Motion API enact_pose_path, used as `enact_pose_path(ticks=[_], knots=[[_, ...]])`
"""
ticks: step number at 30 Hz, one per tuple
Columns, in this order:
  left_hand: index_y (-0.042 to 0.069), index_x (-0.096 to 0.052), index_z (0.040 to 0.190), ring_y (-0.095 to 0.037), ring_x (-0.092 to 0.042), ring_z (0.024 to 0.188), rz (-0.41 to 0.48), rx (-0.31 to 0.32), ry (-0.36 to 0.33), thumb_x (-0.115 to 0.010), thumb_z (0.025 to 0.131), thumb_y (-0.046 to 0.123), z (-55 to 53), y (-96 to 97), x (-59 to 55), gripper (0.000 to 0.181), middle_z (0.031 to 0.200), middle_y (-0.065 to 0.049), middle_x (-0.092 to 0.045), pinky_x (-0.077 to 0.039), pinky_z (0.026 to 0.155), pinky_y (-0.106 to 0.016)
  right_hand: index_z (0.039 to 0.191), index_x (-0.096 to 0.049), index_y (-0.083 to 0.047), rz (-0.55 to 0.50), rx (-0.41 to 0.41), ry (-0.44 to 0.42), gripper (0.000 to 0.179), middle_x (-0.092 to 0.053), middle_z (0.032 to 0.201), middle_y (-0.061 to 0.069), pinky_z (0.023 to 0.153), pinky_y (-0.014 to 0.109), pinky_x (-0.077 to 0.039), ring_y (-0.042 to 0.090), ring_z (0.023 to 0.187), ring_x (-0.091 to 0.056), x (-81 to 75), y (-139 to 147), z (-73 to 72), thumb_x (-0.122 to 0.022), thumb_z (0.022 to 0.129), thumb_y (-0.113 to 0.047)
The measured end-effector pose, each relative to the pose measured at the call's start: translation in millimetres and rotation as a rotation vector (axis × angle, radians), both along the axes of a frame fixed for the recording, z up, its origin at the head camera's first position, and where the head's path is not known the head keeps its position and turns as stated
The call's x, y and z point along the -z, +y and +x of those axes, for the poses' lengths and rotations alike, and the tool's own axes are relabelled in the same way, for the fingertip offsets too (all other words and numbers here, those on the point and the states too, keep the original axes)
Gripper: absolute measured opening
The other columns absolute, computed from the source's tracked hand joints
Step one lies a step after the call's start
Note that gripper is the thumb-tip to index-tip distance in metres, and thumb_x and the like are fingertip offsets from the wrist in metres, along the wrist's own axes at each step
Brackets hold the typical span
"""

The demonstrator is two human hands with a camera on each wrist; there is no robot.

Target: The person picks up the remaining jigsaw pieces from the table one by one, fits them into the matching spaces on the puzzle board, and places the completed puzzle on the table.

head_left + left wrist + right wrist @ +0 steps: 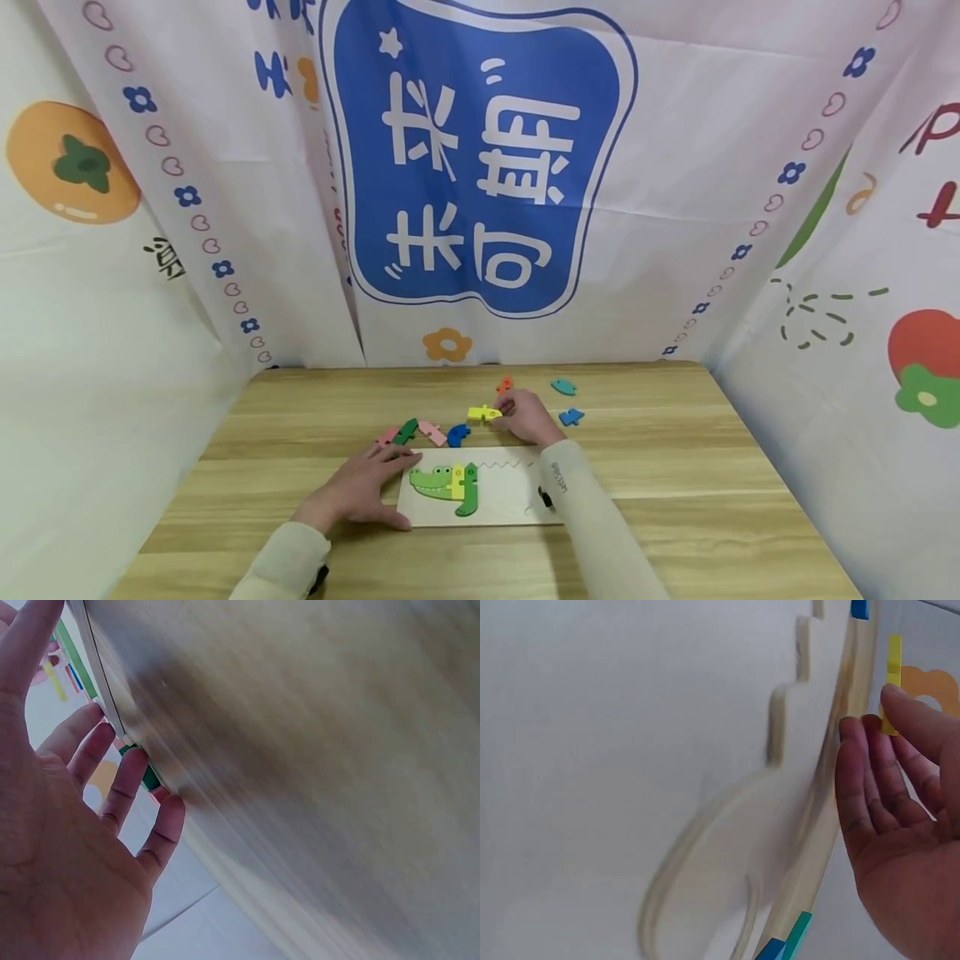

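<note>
A light wooden puzzle board [510, 500] lies on the table, with a green crocodile head [432, 482], a yellow piece [458, 482] and a green leg piece [468, 492] set in its left part. My left hand [363, 487] spreads across the board's left end, thumb by the near corner and fingers by the far one; in the left wrist view this hand [75, 817] has loosely extended fingers. Beyond the board, my right hand [527, 417] pinches a yellow puzzle piece [482, 413] between thumb and fingers. The right wrist view shows that piece [894, 656] edge-on, above the hand [907, 817].
Behind the board lie loose pieces: pink [432, 432], dark green [406, 432] and blue [458, 434]. Farther right are an orange piece [505, 384], a teal one [563, 387] and another blue one [572, 417]. Printed cloth [675, 250] hangs around the table.
</note>
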State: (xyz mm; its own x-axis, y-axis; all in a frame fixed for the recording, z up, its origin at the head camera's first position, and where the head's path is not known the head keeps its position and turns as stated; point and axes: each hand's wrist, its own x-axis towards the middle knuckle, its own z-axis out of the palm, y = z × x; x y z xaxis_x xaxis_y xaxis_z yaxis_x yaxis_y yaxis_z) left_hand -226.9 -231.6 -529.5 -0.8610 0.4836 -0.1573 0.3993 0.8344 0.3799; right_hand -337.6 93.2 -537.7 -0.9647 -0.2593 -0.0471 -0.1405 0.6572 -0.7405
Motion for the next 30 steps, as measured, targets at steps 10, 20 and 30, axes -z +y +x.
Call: enact_pose_path(ticks=[10, 20, 30], knots=[[0.028, -0.05, 0.155, -0.043, -0.031, 0.152, 0.01, -0.004, 0.006, -0.084, 0.069, 0.072, 1.8, 0.6, 5.0, 0.103, 0.159, 0.0, -0.045, -0.028, 0.117, -0.072, 0.119, -0.071, -0.01, -0.336, -0.022, -0.109, 0.024, -0.066, 0.116, 0.008, 0.086, 0.033, -0.06, 0.021, 0.102, -0.066, -5.0, 26.7, 6.1, -0.074, 0.095, -0.01], [0.029, -0.049, 0.155, -0.043, -0.029, 0.153, 0.008, -0.017, -0.014, -0.083, 0.069, 0.073, 0.9, -0.7, 6.1, 0.103, 0.16, 0.0, -0.045, -0.027, 0.116, -0.073, 0.135, -0.06, 0.005, -0.574, -0.018, -0.194, 0.034, -0.059, 0.124, 0.018, 0.101, 0.05, -0.057, 0.025, 0.105, -0.07, -9.5, 33.6, 9.6, -0.059, 0.102, 0.003], [0.031, -0.049, 0.155, -0.042, -0.027, 0.154, -0.009, -0.03, -0.008, -0.084, 0.068, 0.072, -2.6, -0.8, 2.0, 0.102, 0.16, 0.002, -0.044, -0.026, 0.118, -0.072, 0.142, -0.06, -0.008, -0.593, -0.027, -0.191, 0.035, -0.055, 0.134, 0.019, 0.103, 0.054, -0.054, 0.025, 0.112, -0.063, -21.4, 37.9, 17.6, -0.051, 0.108, -0.006]])
